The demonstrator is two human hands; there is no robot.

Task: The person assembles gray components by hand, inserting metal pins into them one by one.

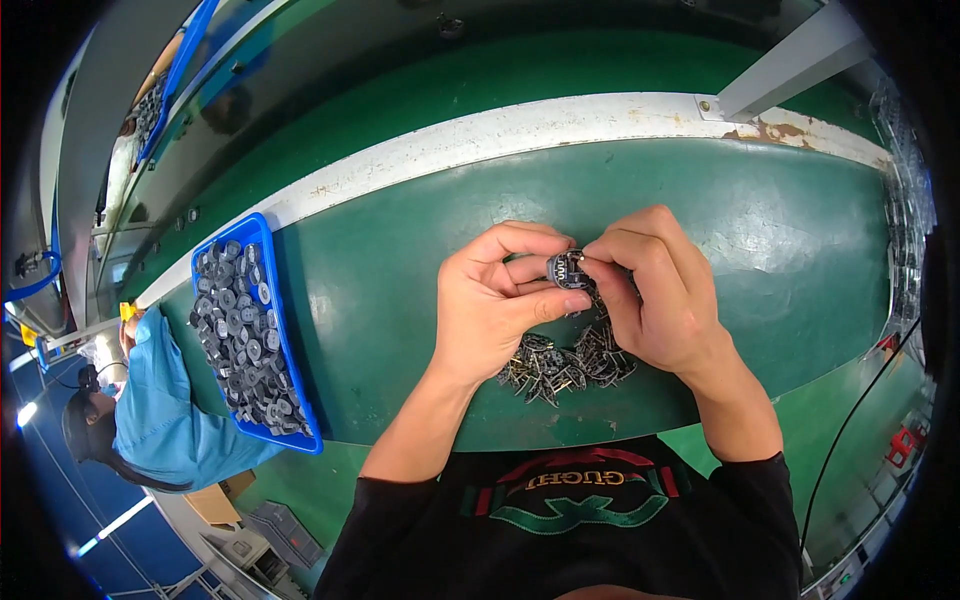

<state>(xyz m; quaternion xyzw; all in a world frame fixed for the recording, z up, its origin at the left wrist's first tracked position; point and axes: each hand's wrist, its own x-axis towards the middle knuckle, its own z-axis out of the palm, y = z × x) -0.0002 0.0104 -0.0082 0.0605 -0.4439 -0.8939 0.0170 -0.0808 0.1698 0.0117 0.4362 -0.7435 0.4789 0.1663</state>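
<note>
Between thumb and fingers, my left hand (500,295) grips a small round dark grey plastic housing (569,270), its open face showing a pale zigzag part inside. My right hand (655,285) pinches at the housing's right edge; a tiny bright bit shows at the fingertips, too small to name. Below both hands, a loose pile of small dark parts with metal pins (560,368) lies on the green tabletop (400,240). To the left stands a blue tray (290,350) heaped with similar grey round housings (240,320).
A white rail (450,140) runs along the table's far side, with a grey metal post (795,65) at the far right. Clear plastic trays (905,200) are stacked at the right end. Another person in a blue top (175,420) sits at the left.
</note>
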